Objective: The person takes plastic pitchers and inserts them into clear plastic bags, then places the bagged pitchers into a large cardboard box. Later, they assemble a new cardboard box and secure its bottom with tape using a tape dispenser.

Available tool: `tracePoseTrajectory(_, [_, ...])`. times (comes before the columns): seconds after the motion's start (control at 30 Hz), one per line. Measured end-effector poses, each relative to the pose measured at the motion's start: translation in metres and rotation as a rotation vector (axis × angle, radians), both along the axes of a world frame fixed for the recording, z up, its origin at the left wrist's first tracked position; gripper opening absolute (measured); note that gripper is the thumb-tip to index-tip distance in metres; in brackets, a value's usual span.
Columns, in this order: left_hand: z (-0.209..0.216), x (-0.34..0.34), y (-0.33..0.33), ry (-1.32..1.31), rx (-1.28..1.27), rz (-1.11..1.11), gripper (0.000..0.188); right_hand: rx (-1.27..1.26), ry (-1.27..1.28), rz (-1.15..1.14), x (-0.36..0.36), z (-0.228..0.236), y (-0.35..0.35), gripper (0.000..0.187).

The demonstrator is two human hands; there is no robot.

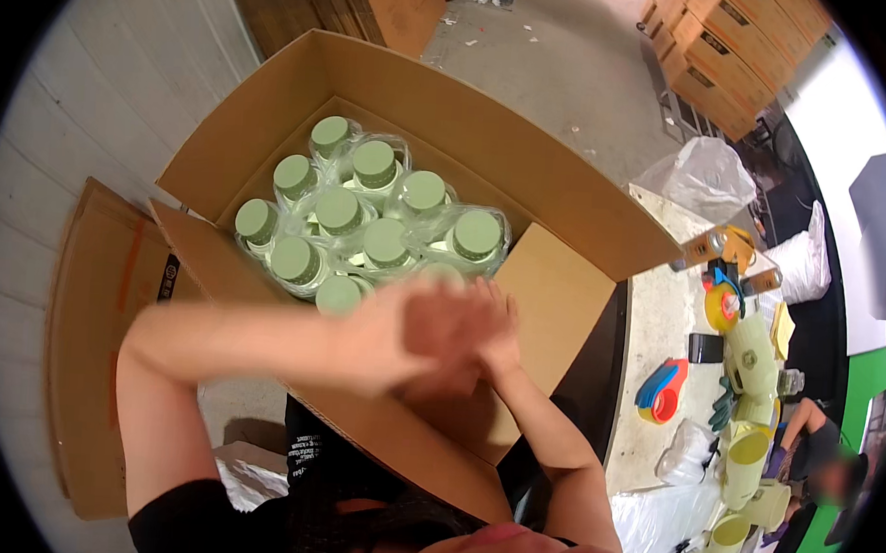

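Item: open cardboard carton (567, 198), flaps standing outward, sitting at the edge of a pale work table (651, 317).

Contents: green-capped bottles (374, 163) in clear wrap, standing upright in rows and filling the carton's far half; the near half is showing bare cardboard.

Left hand (400, 339): hovering over the carton's near half, just in front of the closest bottle, blurred; whether it is gripping anything cannot be told.

Right hand (495, 329): pressing against the left hand over the same spot, fingers extended; grip also cannot be told.

Right of the carton, on the table: a red-and-blue tape dispenser (660, 390), a yellow tape dispenser (722, 303), loose pale-green cups (751, 355).

Left of the carton: flattened cardboard (93, 358) lying on the floor.
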State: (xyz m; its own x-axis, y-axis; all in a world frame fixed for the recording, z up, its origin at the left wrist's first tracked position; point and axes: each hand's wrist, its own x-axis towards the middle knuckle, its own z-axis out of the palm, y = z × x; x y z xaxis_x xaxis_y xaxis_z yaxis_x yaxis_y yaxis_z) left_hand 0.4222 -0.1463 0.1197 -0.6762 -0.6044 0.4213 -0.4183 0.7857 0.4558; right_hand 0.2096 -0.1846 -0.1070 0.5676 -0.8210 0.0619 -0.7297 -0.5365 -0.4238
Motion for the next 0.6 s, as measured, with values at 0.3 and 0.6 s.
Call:
tracePoseTrajectory(0.3, [-0.066, 0.054, -0.129, -0.605, -0.252, 0.414, 0.071, -0.545, -0.445, -0.003, 0.002, 0.145, 0.006, 0.082])
tracePoseTrajectory(0.6, [0.022, 0.353, -0.1, -0.681, 0.37, 1.579, 0.069, -0.166, 0.214, 0.117, 0.07, 0.03, -0.074, 0.093])
